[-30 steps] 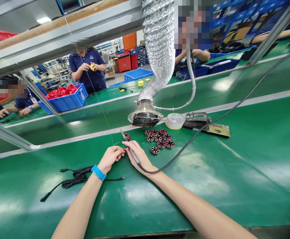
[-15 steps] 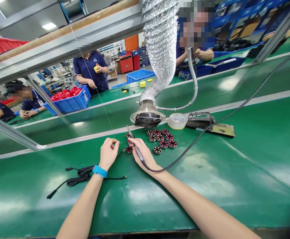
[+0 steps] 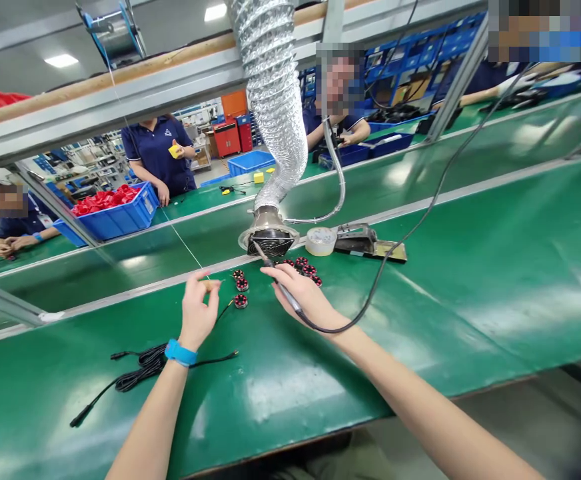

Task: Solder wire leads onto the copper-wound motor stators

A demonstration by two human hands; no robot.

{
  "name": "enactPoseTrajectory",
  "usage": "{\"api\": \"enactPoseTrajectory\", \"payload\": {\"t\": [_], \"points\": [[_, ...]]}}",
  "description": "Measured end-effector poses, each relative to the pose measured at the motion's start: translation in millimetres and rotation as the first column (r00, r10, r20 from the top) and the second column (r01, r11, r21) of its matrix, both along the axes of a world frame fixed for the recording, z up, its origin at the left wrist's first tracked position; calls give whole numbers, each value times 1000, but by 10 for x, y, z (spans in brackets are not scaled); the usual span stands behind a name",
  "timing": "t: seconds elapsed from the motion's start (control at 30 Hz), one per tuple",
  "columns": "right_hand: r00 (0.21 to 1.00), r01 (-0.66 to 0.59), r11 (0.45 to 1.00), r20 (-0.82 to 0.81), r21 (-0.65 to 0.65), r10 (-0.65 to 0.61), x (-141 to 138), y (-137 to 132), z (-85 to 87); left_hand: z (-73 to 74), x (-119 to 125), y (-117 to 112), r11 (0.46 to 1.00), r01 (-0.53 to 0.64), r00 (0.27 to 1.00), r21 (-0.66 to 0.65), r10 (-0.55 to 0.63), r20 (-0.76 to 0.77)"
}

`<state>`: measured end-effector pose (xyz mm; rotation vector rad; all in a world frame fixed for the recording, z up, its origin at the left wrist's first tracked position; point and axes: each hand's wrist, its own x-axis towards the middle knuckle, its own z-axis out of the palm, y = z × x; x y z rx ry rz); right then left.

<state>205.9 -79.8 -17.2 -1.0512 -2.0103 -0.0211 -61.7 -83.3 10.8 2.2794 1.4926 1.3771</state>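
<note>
Head view: against the picture a second ago, when both hands met over one small wound coil [image 3: 240, 301], the left hand [image 3: 198, 313] has drawn back and up. Its thumb and forefinger pinch the thin solder wire [image 3: 185, 244] that runs up to the spool [image 3: 115, 33]. The right hand [image 3: 303, 293], fingers closed pen-fashion round the soldering iron [image 3: 284, 290], has swung the tip away toward the fume duct [image 3: 269, 237]. That coil now lies untouched on the green belt [image 3: 420, 320] between the hands, near the black cable [image 3: 140, 363]; we judge the heat is off it.
</note>
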Motion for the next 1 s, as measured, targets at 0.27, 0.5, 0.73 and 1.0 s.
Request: {"api": "enactPoseTrajectory", "payload": {"t": [0.27, 0.5, 0.73, 1.0], "points": [[995, -47, 986, 82, -160, 61, 494, -213, -356, -284, 363, -197, 980, -52, 858, -190, -53, -510], [997, -43, 991, 54, -130, 50, 426, -207, -501, -389, 357, -81, 944, -226, 664, -242, -32, -747], [999, -11, 998, 47, -59, 14, 254, -217, -357, -430, 245, 29, 936, -286, 660, -207, 36, -750], [996, -28, 998, -82, 64, 33, -226, -21, -288, -337, -8, 320, 883, -427, 731, -193, 212, -648]]}}
